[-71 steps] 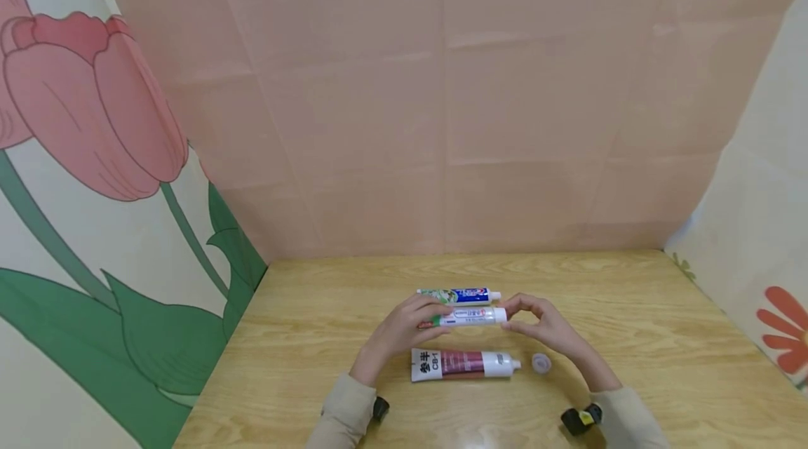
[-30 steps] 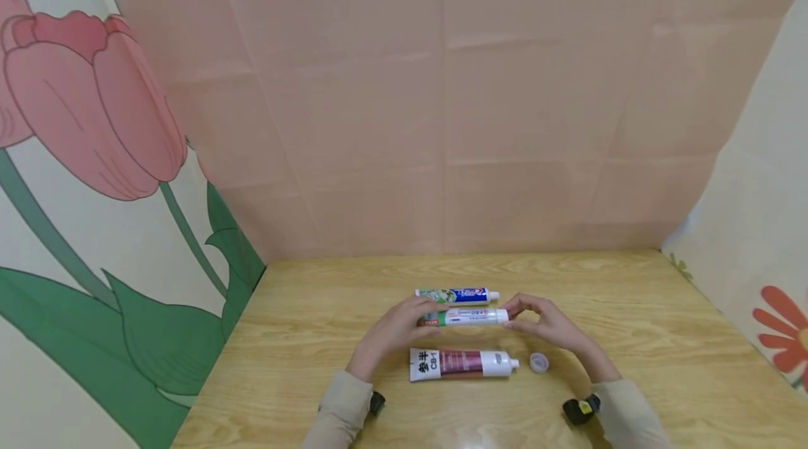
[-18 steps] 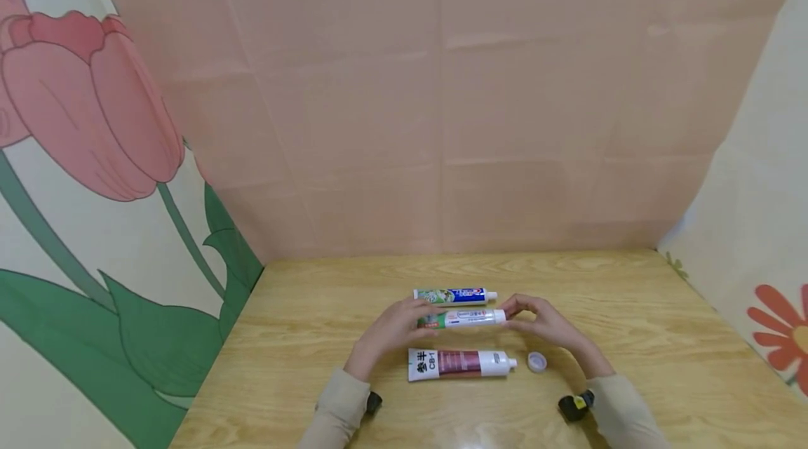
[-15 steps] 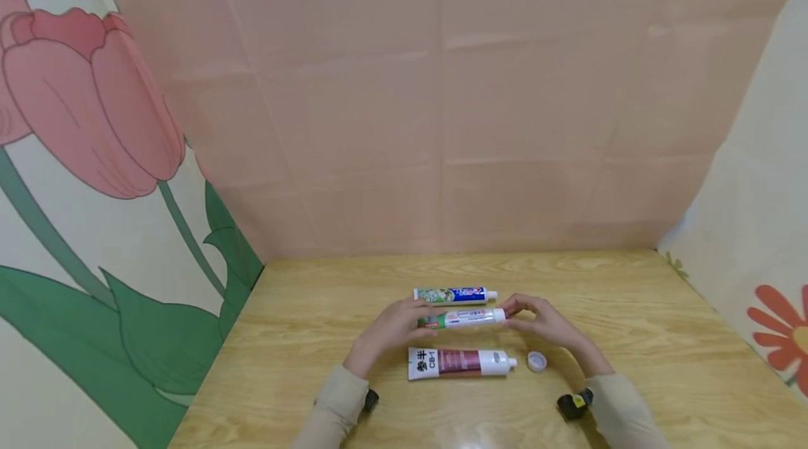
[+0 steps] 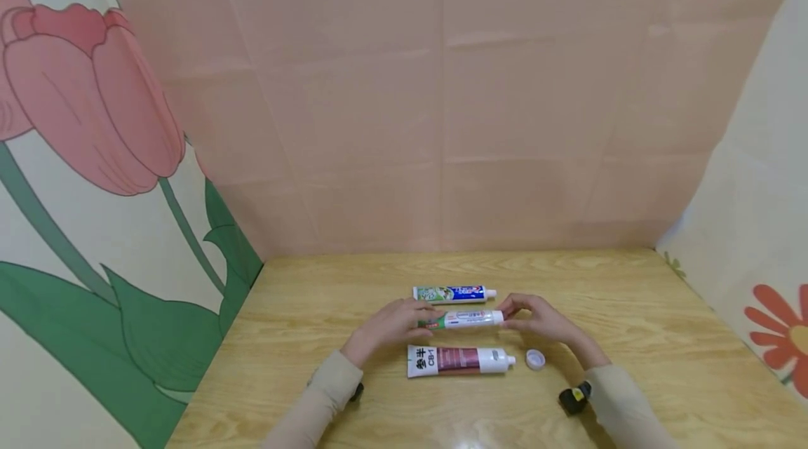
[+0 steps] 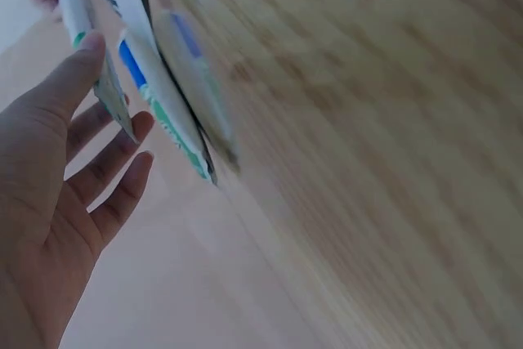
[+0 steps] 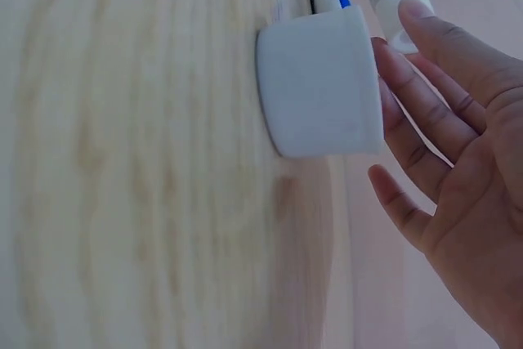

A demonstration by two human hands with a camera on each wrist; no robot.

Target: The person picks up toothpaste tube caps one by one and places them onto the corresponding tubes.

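Both hands hold one white toothpaste tube (image 5: pixel 470 318) with a green and red tail, lying level across the head view. My left hand (image 5: pixel 391 323) pinches its tail end between thumb and fingers; the left wrist view shows the tube (image 6: pixel 108 91) raised off the table. At the other end, my right hand (image 5: pixel 538 318) pinches the white cap (image 7: pixel 400 15), thumb on one side and fingers on the other. Behind lies a blue and green toothpaste tube (image 5: pixel 451 293). Nearer the person is a white and dark red tube (image 5: pixel 459 360), its nozzle uncapped.
A loose white cap (image 5: pixel 535 359) stands on the wooden table (image 5: pixel 303 337), just right of the dark red tube's nozzle. A pink cloth (image 5: pixel 353 119) hangs behind the table, with flower-printed panels at both sides.
The held tube sits slightly lower in the head view, so a gap shows between it and the blue-green tube. The left forearm has swung outward. Both hands keep their hold.
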